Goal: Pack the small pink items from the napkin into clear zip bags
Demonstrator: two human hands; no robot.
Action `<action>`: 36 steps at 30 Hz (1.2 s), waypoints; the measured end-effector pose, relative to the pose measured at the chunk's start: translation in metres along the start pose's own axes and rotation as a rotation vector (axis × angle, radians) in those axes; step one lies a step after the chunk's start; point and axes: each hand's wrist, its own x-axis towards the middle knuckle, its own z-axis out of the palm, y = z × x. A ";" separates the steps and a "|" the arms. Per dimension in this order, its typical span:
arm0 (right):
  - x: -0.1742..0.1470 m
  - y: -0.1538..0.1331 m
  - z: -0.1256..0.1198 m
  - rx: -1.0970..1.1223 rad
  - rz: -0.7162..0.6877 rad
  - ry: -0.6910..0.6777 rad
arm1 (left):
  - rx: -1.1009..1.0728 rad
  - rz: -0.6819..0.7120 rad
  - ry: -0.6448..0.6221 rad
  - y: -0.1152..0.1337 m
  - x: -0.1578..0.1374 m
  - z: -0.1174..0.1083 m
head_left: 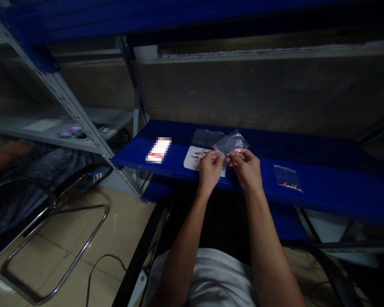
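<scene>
Over the front of the blue shelf (259,187), my left hand (211,168) and my right hand (246,166) both pinch a clear plastic bag (235,140), one on each side of its near edge. Small pinkish bits show at the fingers, too small to name. Below the left hand lies a white sheet (190,162) with several small dark and pink pieces on it. Another clear bag (206,136) rests flat behind the sheet. To the right of my right hand is a clear zip bag (286,177) with several small reddish pieces along its lower edge.
A bright, pixelated rectangular object (159,150) lies at the shelf's left end. A grey metal upright (73,106) stands left of it. Further left, another person's arm (9,157) shows beside a metal-framed chair (54,256). A black cable (105,256) runs across the tiled floor.
</scene>
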 end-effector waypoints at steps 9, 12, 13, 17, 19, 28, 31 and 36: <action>0.001 -0.021 -0.035 -0.108 0.025 0.083 | -0.091 -0.013 -0.168 0.001 0.010 -0.012; -0.002 -0.027 -0.044 -0.165 0.068 -0.046 | -0.067 -0.006 -0.229 0.004 0.010 -0.021; -0.002 -0.028 -0.046 -0.186 0.079 -0.075 | -0.063 -0.003 -0.228 0.005 0.010 -0.023; -0.001 -0.024 -0.042 -0.166 0.094 -0.037 | -0.129 -0.100 -0.101 0.016 0.008 -0.020; 0.000 -0.021 -0.035 -0.058 0.064 0.077 | -0.216 -0.222 -0.082 0.021 0.005 -0.011; 0.019 0.005 -0.038 -0.104 0.029 0.192 | 0.017 -0.145 -0.254 0.003 0.032 0.030; 0.052 0.018 -0.046 -0.270 0.055 0.203 | 0.227 -0.059 -0.287 -0.003 0.067 0.036; 0.110 0.037 -0.042 -0.637 0.035 0.198 | 0.373 0.072 -0.178 -0.011 0.118 0.050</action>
